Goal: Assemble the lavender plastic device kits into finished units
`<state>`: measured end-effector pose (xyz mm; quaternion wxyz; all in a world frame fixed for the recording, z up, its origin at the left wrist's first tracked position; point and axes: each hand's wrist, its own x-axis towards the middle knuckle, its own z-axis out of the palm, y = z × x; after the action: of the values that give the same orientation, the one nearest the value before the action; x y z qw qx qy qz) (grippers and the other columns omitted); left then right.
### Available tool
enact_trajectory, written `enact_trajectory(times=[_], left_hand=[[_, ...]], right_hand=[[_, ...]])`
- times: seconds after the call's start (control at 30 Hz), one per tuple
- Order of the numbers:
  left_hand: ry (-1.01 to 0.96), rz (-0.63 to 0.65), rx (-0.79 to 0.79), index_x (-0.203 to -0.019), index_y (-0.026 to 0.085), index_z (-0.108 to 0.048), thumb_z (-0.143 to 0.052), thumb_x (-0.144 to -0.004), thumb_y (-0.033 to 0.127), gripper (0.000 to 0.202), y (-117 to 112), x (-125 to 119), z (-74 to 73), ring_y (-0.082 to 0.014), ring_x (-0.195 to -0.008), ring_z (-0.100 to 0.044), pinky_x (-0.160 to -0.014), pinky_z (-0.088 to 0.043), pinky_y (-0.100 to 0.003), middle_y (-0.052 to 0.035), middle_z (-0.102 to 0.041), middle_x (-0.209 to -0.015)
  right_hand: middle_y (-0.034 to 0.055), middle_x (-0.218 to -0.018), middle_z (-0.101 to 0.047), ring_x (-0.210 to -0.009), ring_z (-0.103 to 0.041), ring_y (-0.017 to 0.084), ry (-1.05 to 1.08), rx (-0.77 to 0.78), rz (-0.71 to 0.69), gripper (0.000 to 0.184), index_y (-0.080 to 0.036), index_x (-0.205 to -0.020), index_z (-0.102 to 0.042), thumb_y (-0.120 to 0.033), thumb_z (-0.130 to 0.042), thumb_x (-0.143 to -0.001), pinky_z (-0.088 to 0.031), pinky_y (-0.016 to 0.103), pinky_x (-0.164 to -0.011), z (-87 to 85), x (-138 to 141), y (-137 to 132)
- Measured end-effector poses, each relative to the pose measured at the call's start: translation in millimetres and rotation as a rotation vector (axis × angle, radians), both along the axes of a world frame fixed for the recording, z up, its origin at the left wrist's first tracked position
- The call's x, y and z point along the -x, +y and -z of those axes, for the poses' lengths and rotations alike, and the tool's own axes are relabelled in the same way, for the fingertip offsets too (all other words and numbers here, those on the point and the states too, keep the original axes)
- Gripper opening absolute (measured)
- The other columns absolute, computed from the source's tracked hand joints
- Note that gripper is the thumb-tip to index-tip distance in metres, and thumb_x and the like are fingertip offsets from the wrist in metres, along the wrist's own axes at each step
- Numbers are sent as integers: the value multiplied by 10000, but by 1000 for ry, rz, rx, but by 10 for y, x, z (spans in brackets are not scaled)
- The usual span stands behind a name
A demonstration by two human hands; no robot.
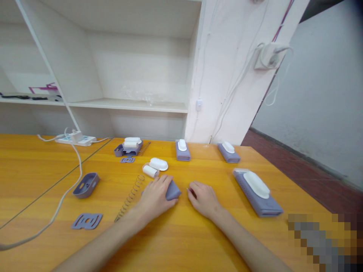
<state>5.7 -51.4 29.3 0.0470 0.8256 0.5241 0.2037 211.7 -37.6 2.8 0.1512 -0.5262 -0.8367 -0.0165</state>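
Observation:
My left hand [154, 196] lies over a grey-purple plastic housing [172, 190] on the orange table, fingers wrapped round it. My right hand [202, 198] rests just to its right, fingers curled on the table, with something small and dark at the fingertips that I cannot make out. Right behind the left hand lie a white oval cap [159, 164] and a white roller [149, 171]. A long metal spring [131, 196] lies left of my left wrist.
A finished purple unit with a white top [256, 192] lies at the right, two more [182, 150] [228, 152] stand further back. An open purple shell [86, 185], a flat purple plate [86, 221], a parts cluster [129, 146], a power strip [76, 139] with its white cable, and white shelves behind.

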Motion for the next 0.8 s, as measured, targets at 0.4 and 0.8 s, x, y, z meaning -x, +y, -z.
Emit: enact_trajectory(times=[0.4,0.8], left_hand=[[40,111,-138,-1077,203,-482,-631,-686,385,456,475,-345,5,-257,-948,-558,-808,-419,-362,-73,-611,-1036],[68,346,-275,-956,197,-543,-489,-829,387,235,467,-344,-66,-227,-949,-526,-815,-403,-359,-72,-609,-991]], right_hand=[[21,-820,-618,-750,-564,134,47,4,47,164,-201,-803,-528,-245,-390,-881,-308,235,-636,-18,0,-20],[17,-819,-617,-725,-567,151,175,-72,193,85,-202,-890,-487,-243,-419,-860,-296,245,-601,0,-18,-3]])
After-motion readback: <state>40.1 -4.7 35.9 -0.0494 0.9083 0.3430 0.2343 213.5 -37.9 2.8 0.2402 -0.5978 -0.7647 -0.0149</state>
